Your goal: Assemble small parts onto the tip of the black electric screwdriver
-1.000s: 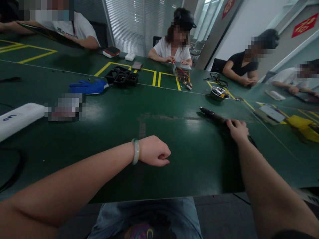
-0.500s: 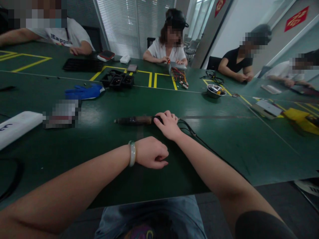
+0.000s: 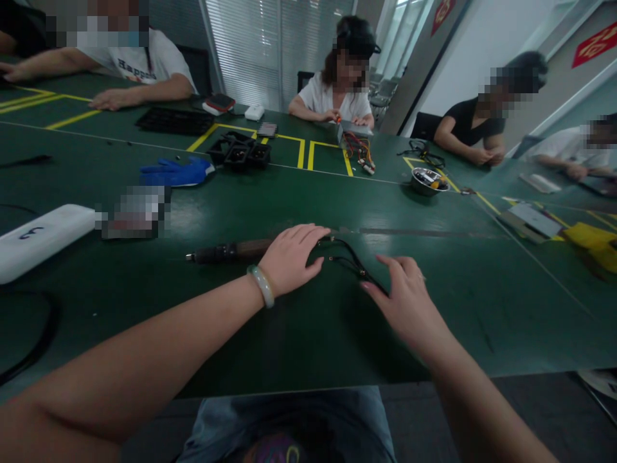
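A dark electric screwdriver [image 3: 253, 249] lies on the green table, its metal tip [image 3: 191, 257] pointing left. My left hand [image 3: 294, 254], with a pale bangle at the wrist, lies over its rear half. The fingers are stretched out to the right and the thumb is apart from them. A black cord [image 3: 354, 257] runs from the rear end toward my right hand [image 3: 407, 296]. That hand is open, thumb and fingers apart around the cord; whether it touches the cord I cannot tell. The screwdriver's rear end is hidden under my left hand.
A white case [image 3: 48, 241] and a blurred-out flat object [image 3: 137, 212] lie left. Farther back are a blue glove [image 3: 176, 172], black plastic parts [image 3: 241, 151] and a metal bowl [image 3: 429, 186]. Across the table, a person handles a metal box [image 3: 354, 134] with coloured wires.
The screwdriver has shifted left and nearer to me. My left hand has opened from a fist and come over it. My right hand has left it and moved right, beside the cord.
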Demonstrator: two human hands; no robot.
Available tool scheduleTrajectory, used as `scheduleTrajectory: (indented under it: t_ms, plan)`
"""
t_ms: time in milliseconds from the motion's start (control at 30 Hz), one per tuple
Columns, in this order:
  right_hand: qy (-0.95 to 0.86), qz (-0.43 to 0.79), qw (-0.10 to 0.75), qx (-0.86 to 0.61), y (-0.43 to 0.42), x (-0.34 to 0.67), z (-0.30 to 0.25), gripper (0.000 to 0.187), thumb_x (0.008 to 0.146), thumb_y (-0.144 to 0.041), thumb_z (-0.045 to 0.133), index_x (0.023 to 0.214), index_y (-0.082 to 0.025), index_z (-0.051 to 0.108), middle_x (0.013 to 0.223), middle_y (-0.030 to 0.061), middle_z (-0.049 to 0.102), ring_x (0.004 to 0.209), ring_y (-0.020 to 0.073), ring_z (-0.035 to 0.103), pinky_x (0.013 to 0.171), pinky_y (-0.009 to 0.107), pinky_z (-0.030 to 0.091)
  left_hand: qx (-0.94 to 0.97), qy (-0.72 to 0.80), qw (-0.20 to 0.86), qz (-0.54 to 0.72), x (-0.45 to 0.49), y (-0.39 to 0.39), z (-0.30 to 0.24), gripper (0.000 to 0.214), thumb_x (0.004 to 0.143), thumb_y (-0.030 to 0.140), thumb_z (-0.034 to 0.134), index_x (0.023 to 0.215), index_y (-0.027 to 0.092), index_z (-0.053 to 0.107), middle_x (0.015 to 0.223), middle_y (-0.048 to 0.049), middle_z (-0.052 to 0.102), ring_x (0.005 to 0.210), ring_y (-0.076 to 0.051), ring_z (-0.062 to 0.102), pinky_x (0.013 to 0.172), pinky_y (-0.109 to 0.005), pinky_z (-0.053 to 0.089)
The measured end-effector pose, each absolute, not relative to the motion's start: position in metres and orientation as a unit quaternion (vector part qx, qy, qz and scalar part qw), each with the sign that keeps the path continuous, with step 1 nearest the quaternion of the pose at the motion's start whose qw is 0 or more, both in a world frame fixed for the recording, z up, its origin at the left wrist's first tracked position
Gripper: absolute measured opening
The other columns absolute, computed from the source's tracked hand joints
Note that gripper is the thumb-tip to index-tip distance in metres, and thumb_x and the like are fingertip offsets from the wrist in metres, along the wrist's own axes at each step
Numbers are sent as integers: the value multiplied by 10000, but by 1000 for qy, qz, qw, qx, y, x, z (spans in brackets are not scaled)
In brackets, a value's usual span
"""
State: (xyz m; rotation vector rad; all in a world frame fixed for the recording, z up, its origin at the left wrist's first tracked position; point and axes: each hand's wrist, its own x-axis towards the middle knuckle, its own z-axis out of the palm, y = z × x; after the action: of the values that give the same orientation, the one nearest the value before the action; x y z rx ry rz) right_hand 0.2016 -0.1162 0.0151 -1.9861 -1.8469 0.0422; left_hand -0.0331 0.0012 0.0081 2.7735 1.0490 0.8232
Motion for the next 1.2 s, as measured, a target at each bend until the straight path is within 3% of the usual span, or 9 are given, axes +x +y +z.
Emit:
scheduleTrajectory:
  t_ms: [100, 200, 333, 433, 567, 733, 1000, 1133, 1200]
  plan:
    - [-603, 19, 153, -782, -175, 235, -8, 470, 842, -552, 577, 1156, -203, 600, 1090, 120, 571, 1018, 296, 574, 905, 462, 453, 894, 389, 21, 223, -33, 7, -2, 627, 894, 427, 548, 1435, 157, 381, 1427, -119, 479, 1331, -272, 419, 1117, -458, 335]
    - [-553, 53, 155, -817, -205, 259, -22, 356, 886, -542, 494, 987, -227, 625, 1011, 78, 622, 883, 240, 611, 778, 381, 474, 894, 402, 27, 197, -35, 11, -6, 569, 900, 448, 541, 1391, 179, 440, 1358, -106, 538, 1232, -265, 503, 1037, -448, 405]
    - [-492, 41, 210, -844, -192, 295, -1, 386, 868, -577, 506, 953, -235, 664, 842, 41, 664, 748, 213, 613, 640, 315, 431, 905, 384, 34, 179, -38, 11, 0, 395, 905, 406, 531, 1259, 233, 555, 1211, -59, 623, 1081, -242, 574, 912, -417, 455]
    - [-462, -59, 235, -853, -154, 327, 32, 482, 868, -641, 461, 892, -227, 707, 715, 42, 644, 676, 211, 592, 577, 304, 370, 918, 352, 51, 174, -39, 7, 5, 349, 883, 398, 540, 1191, 242, 594, 1147, -36, 649, 1031, -224, 592, 895, -392, 457]
    - [-446, -165, 166, -864, -84, 340, 54, 644, 905, -683, 311, 845, -195, 727, 734, 100, 647, 701, 227, 575, 576, 314, 323, 927, 328, 55, 173, -38, 3, 8, 306, 852, 388, 553, 1109, 236, 622, 1071, -31, 657, 980, -208, 604, 887, -364, 461]
    - [-488, -30, 119, -864, -12, 305, 22, 599, 950, -587, 291, 896, -173, 721, 868, 150, 685, 789, 233, 600, 650, 313, 353, 933, 318, 26, 164, -35, -2, 12, 252, 847, 358, 541, 1037, 216, 625, 988, -49, 638, 904, -204, 606, 802, -347, 470]
    - [-673, 32, 229, -703, -1, 274, -14, 369, 979, -382, 352, 975, -180, 661, 1000, 95, 667, 918, 194, 587, 799, 298, 402, 937, 315, -2, 154, -32, -3, 12, 212, 867, 335, 540, 1023, 213, 615, 952, -50, 615, 847, -197, 588, 718, -324, 459]
    - [-677, 90, 274, -678, -11, 270, 0, 409, 994, -436, 303, 972, -188, 627, 854, 49, 643, 786, 170, 575, 709, 279, 404, 938, 314, 9, 148, -32, 1, 9, 202, 882, 351, 531, 1008, 219, 614, 959, -42, 614, 857, -204, 587, 723, -333, 461]
    - [-712, 112, 240, -651, -18, 259, 8, 405, 989, -455, 318, 884, -192, 608, 802, 31, 619, 739, 156, 555, 672, 271, 387, 938, 314, 15, 147, -32, 2, 8, 197, 891, 357, 529, 1001, 219, 615, 980, -39, 621, 870, -202, 591, 728, -330, 462]
